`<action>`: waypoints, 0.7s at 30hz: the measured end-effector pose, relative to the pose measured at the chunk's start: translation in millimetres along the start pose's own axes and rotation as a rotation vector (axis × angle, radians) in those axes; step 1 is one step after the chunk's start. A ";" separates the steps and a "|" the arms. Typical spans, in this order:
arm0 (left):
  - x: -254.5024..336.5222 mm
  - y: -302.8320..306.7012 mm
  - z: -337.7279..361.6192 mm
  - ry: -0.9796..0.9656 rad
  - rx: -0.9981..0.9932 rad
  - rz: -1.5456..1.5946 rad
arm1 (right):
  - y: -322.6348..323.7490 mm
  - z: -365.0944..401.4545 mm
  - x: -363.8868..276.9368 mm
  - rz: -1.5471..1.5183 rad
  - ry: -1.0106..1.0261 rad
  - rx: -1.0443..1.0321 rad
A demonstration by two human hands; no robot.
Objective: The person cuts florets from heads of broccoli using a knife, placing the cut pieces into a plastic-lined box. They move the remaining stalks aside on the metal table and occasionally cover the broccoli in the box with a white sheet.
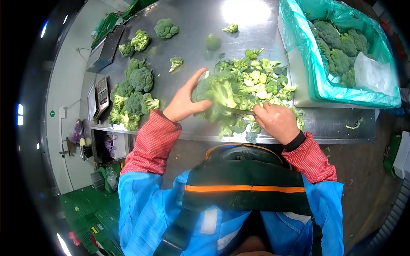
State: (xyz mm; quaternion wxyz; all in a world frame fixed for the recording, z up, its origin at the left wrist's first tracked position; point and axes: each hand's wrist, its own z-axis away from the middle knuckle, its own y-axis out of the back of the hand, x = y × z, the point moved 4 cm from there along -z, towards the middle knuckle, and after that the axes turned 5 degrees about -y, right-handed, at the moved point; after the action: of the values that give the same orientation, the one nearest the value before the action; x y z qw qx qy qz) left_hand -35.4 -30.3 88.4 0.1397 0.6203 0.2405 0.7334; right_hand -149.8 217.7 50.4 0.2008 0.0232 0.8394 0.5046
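My left hand (186, 99) is spread with thumb and fingers apart around the left side of a broccoli head (220, 90), which is blurred by motion. In my right hand (277, 121) a knife (239, 112) is gripped, its blade pointing left along the lower side of that head. Cut broccoli florets (260, 81) lie in a pile just beyond and beside the knife. To the left, several whole broccoli heads (139, 81) are heaped on the metal table (192, 47).
A crate lined with green plastic (299, 55) holds broccoli at the right. Loose pieces, such as a small floret (175, 63) and a head (166, 28), lie farther back. A scale with keypad (102, 91) stands at the left edge; green crates (92, 213) are below.
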 end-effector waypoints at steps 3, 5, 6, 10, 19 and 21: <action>3.7 -2.3 -1.2 -0.002 -0.068 -0.009 | -1.8 -0.6 -3.5 0.082 0.018 0.018; 0.6 -3.7 -2.5 -0.010 -0.089 -0.015 | -4.3 -0.5 -2.6 0.095 0.017 0.017; 1.8 -4.6 -3.1 0.002 -0.094 -0.037 | -6.2 -0.3 -0.9 0.080 0.010 0.014; 13.0 -7.5 -1.8 0.133 -0.069 -0.039 | -25.5 12.1 14.5 0.036 -0.062 0.006; 17.3 -14.8 -1.0 0.082 0.096 -0.191 | -16.3 -4.0 4.1 -0.808 -0.509 -0.023; 28.7 -29.0 -2.7 -0.047 0.136 -0.364 | -1.3 -28.6 -11.2 -0.846 -0.605 -0.083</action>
State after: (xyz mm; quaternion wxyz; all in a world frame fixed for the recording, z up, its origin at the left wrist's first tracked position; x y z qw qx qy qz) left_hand -46.2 8.1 97.1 0.2332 0.5915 0.3946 0.6633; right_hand -149.6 190.4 64.6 0.6215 -0.1812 0.6590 0.3829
